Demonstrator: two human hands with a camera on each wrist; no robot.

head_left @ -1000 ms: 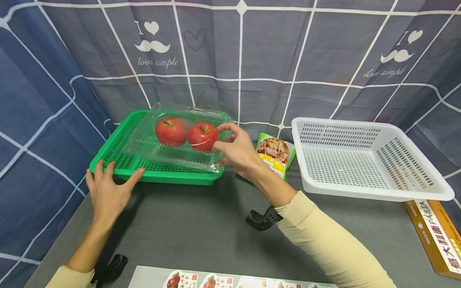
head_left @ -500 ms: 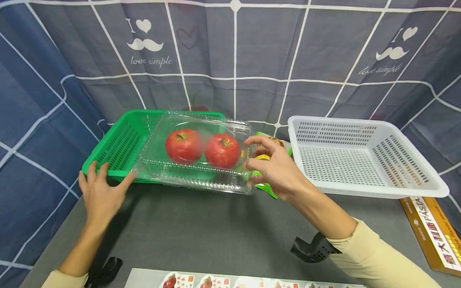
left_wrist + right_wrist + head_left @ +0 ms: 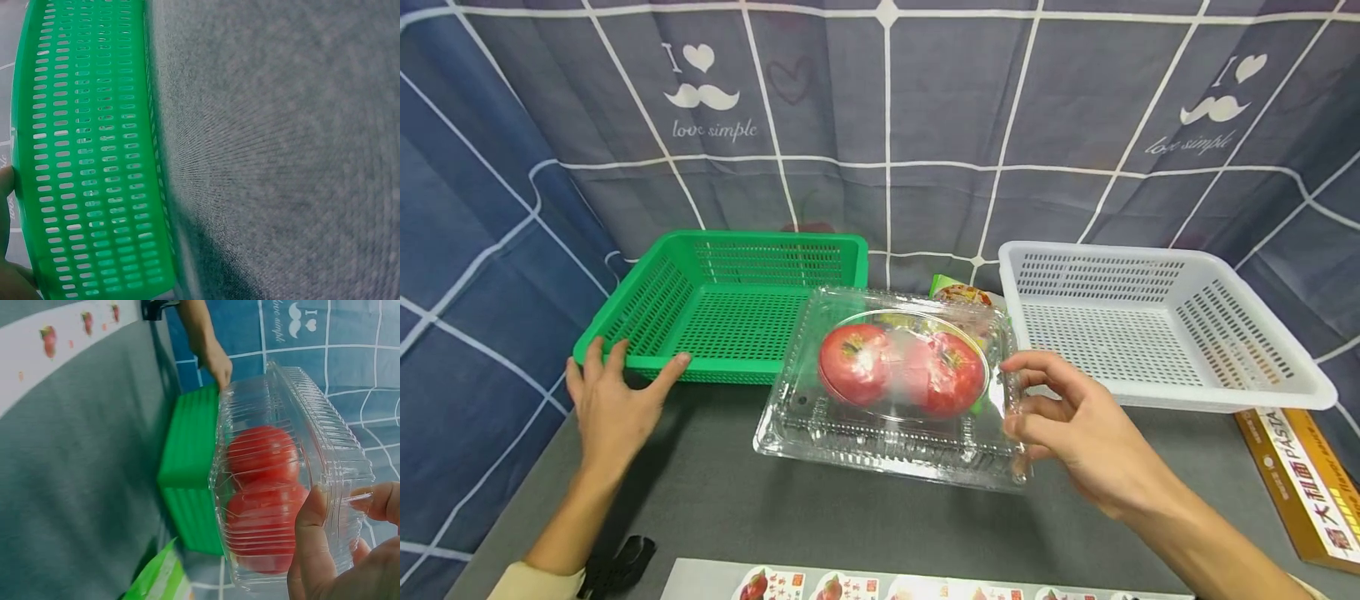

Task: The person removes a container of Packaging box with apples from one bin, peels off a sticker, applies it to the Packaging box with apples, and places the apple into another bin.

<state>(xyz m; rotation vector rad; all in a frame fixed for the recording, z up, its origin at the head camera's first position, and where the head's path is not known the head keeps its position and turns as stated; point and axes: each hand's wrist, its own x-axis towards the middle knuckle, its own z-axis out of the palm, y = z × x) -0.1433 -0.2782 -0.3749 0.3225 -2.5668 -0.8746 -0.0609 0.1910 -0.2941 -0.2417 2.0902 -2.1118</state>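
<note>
In the head view, a clear plastic clamshell box (image 3: 887, 450) with two red apples (image 3: 854, 363) inside hangs over the table, tilted. My right hand (image 3: 1086, 433) pinches its right end, thumb on one side and fingers on the other. From the right wrist view, the ribbed clear wall stands close to the thumb (image 3: 312, 544) and the apples show through it. My left hand (image 3: 617, 417) rests with spread fingers on the front left corner of a green slotted basket (image 3: 760, 371). In the left wrist view, the slotted wall of that basket (image 3: 94, 156) fills the left part.
A white slotted basket (image 3: 1187, 400) stands at right, beside a food packet (image 3: 958, 292) partly hidden behind the box. An orange pasta box (image 3: 1300, 492) lies at the right edge. A strip of fruit stickers (image 3: 850, 583) runs along the front. A checked curtain (image 3: 947, 100) hangs behind.
My right hand has carried the clamshell box from over the green basket rightward and toward me, tilting it. My left hand has stayed at the green basket's corner.
</note>
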